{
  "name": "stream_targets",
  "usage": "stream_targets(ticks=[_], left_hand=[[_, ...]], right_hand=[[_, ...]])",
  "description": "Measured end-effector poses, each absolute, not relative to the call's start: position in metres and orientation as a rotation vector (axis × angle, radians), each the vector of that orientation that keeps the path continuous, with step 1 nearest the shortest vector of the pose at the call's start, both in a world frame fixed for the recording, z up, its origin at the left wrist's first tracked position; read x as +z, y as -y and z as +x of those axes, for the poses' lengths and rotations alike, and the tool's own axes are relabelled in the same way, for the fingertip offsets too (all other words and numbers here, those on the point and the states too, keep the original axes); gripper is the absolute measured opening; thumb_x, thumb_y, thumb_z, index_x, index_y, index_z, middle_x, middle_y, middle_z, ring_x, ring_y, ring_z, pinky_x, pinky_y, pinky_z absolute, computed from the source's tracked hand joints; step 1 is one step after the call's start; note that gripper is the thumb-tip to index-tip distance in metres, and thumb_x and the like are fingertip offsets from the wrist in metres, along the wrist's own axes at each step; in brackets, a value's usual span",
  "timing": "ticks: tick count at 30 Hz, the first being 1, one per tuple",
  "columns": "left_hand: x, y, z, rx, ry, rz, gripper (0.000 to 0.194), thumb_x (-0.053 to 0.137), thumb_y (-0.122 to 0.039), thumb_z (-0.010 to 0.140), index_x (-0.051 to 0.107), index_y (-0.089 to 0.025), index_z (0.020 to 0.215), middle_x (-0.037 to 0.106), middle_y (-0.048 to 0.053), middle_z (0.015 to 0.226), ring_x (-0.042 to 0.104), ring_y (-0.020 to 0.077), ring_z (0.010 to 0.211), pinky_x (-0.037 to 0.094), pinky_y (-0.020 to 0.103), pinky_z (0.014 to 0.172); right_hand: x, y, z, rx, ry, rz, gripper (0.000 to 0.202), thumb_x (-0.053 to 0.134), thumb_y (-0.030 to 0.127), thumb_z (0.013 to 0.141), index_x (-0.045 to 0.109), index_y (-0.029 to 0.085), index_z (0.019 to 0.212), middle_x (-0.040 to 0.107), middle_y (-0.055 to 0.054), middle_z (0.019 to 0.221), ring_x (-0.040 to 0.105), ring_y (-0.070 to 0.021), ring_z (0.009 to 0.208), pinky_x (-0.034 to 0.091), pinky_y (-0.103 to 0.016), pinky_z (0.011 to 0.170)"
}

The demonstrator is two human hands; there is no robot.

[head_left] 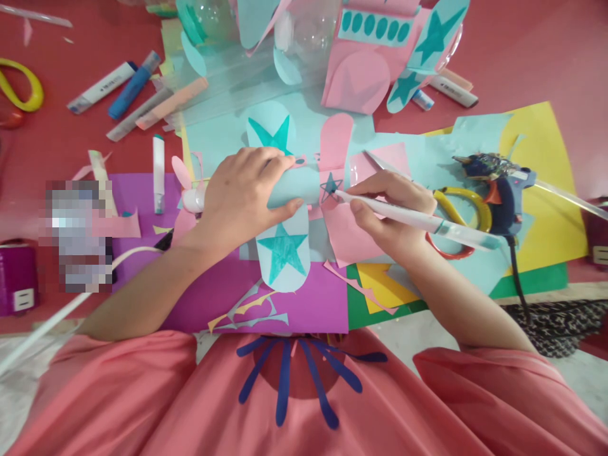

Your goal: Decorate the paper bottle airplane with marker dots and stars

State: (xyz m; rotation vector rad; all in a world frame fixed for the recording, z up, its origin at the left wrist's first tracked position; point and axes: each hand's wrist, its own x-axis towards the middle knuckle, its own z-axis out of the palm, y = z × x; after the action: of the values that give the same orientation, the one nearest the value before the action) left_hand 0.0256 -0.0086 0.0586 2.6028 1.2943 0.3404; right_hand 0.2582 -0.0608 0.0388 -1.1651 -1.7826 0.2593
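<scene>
A light-blue paper-covered tube, perhaps a bottle, lies on its side with clear plastic at one end. My left hand holds it down, fingers over the top and thumb on the near side. Light-blue wing-like flaps with teal stars stick out on both sides. Round the tube's right part runs a pink band bearing an outlined star. In my right hand is a white marker, its tip at the star, which is partly filled dark teal.
Yellow-and-red-handled scissors and a blue glue gun lie at the right. Behind stands a pink-and-blue paper model. Several markers lie at upper left. Purple paper with scraps is near me; a blurred-out object sits left.
</scene>
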Motion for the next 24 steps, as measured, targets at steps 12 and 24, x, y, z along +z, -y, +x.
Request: stream_targets(ticks=[12, 24], left_hand=[[0.0579, 0.0086, 0.0246, 0.366, -1.29, 2.635, 0.045, 0.054, -0.057, 0.095, 0.06, -0.032, 0.133, 0.068, 0.008, 0.135, 0.064, 0.0348, 0.122, 0.053, 0.05, 0.099], [0.0558, 0.0078, 0.0243, 0.367, -1.288, 2.61, 0.047, 0.053, -0.058, 0.095, 0.06, -0.03, 0.132, 0.068, 0.01, 0.134, 0.063, 0.0359, 0.122, 0.051, 0.05, 0.1]], right_hand=[[0.0361, 0.0622, 0.2554, 0.279, 1.797, -1.114, 0.01, 0.063, 0.029, 0.094, 0.069, 0.027, 0.086, 0.074, 0.004, 0.073, 0.067, -0.0125, 0.061, 0.054, -0.029, 0.055], [0.0371, 0.062, 0.2552, 0.254, 1.8, -1.097, 0.009, 0.062, 0.029, 0.095, 0.069, 0.028, 0.089, 0.073, 0.004, 0.072, 0.066, -0.0126, 0.061, 0.054, -0.029, 0.055]])
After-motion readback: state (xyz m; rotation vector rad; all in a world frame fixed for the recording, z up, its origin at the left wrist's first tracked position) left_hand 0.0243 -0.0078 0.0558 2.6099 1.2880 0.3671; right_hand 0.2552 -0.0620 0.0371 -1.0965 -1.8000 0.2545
